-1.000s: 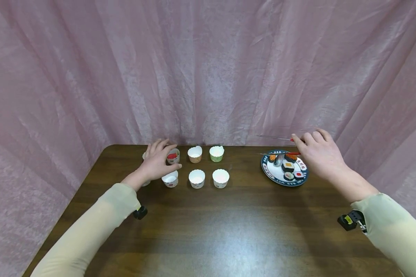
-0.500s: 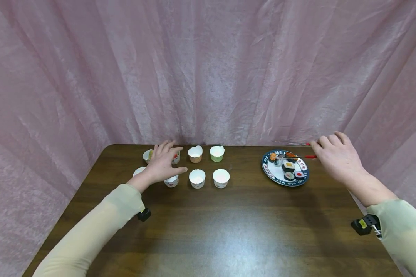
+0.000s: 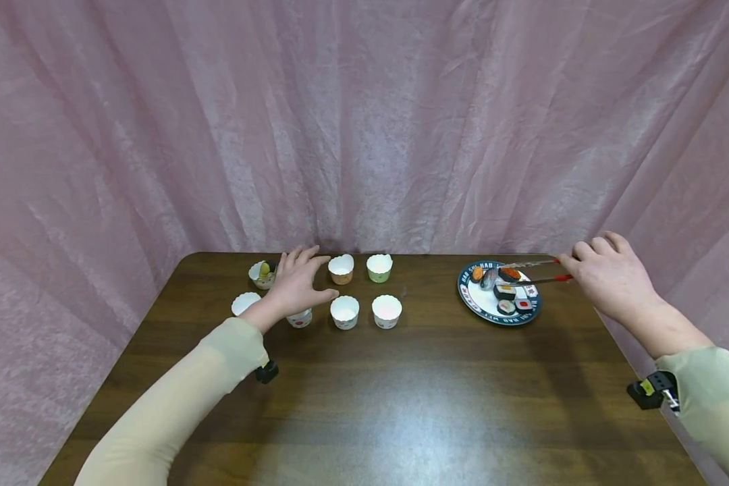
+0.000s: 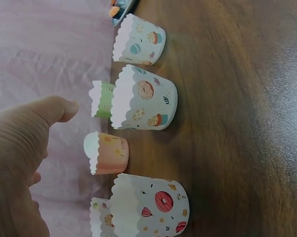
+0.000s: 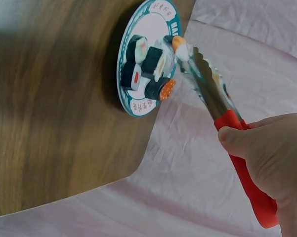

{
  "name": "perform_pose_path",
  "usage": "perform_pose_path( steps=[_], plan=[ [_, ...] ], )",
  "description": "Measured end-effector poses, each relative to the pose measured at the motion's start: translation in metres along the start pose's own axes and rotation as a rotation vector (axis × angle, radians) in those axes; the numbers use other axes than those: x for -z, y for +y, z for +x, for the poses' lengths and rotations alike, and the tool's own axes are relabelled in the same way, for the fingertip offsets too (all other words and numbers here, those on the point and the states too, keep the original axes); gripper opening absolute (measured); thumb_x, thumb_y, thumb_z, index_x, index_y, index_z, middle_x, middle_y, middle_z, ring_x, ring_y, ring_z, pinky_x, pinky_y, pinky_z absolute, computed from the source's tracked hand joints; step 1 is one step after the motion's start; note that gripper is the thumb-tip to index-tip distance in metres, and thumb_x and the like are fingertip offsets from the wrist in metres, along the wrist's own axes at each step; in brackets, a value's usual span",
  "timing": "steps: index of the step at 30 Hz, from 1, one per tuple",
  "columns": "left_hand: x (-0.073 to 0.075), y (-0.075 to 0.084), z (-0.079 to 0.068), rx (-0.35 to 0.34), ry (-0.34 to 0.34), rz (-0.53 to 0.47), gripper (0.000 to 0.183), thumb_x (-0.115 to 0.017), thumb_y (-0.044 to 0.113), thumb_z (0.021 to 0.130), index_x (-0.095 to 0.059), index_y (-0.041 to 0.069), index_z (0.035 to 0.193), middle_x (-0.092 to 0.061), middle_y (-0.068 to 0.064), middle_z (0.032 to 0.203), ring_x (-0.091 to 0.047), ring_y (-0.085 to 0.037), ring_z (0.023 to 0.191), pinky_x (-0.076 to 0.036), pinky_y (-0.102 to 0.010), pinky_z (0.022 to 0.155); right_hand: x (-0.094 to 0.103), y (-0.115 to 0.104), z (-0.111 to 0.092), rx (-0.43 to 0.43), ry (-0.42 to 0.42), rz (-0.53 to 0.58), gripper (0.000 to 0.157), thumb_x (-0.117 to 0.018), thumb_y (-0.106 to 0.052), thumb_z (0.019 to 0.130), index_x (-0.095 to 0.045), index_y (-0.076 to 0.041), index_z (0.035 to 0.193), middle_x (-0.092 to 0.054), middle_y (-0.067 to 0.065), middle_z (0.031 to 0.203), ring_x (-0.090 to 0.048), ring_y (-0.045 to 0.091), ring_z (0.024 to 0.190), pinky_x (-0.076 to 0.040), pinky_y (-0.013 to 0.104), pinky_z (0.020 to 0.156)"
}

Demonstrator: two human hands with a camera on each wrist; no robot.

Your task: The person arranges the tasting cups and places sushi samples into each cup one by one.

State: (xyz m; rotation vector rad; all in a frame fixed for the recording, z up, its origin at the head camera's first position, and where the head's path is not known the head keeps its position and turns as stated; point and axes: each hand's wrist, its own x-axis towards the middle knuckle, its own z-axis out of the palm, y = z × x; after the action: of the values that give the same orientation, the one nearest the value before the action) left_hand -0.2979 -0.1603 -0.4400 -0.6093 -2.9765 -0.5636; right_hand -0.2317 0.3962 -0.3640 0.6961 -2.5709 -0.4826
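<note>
Red-handled metal tongs (image 5: 244,180) are gripped by my right hand (image 3: 610,278), to the right of a blue-rimmed plate (image 3: 481,313). Their two spread arms overlap the plate's right side in the head view. Several sushi pieces lie on the plate, among them an orange roe piece (image 5: 166,90), a roll with a red centre (image 3: 524,305) and a yellow-topped piece (image 3: 505,291). My left hand (image 3: 298,282), fingers spread and holding nothing, is above the paper cups at the left. It hides part of a white cup (image 3: 300,319) and the cup behind it.
Two rows of paper cups stand at the table's back left, including an orange cup (image 3: 341,271), a green cup (image 3: 379,271) and a white cup (image 3: 387,314). A yellow-green and dark item sits in the far-left cup (image 3: 266,281). A pink curtain (image 3: 364,121) hangs behind the table (image 3: 401,391).
My right hand has moved right with the tongs, drawing their tips back over the plate. The left hand has shifted slightly right, uncovering the leftmost cups.
</note>
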Motion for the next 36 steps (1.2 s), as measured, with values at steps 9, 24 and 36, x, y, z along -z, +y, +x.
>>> perform_pose_path(
  steps=[9,24,36],
  plan=[
    [-0.008,-0.006,0.009,0.055,-0.032,0.002,0.086,-0.074,0.056,0.086,-0.045,0.014,0.155,-0.023,-0.02,0.165,-0.006,-0.043,0.153,0.003,-0.067,0.118,-0.002,0.008,0.005,0.024,-0.068,-0.016,0.026,-0.073,0.005,0.081,-0.077,-0.007,0.104,-0.06,0.013,0.088,-0.058,0.041,0.091,-0.035,0.069,0.102],
    [-0.016,-0.014,0.021,0.079,-0.08,0.024,0.089,-0.069,0.063,0.088,-0.039,0.014,0.158,-0.017,-0.018,0.167,-0.002,-0.041,0.154,0.002,-0.065,0.119,0.0,0.014,0.033,0.024,-0.339,0.012,0.034,-0.086,-0.012,0.078,-0.076,-0.007,0.11,-0.062,0.012,0.094,-0.058,0.042,0.101,-0.027,0.076,0.105],
    [-0.017,-0.017,0.032,0.112,-0.098,0.015,0.091,-0.069,0.062,0.087,-0.039,0.013,0.158,-0.016,-0.02,0.167,-0.004,-0.044,0.153,0.003,-0.066,0.119,-0.007,0.02,0.044,0.009,-0.435,0.007,0.037,-0.086,-0.018,0.08,-0.075,-0.009,0.114,-0.063,0.013,0.099,-0.056,0.044,0.104,-0.024,0.078,0.105]
  ],
)
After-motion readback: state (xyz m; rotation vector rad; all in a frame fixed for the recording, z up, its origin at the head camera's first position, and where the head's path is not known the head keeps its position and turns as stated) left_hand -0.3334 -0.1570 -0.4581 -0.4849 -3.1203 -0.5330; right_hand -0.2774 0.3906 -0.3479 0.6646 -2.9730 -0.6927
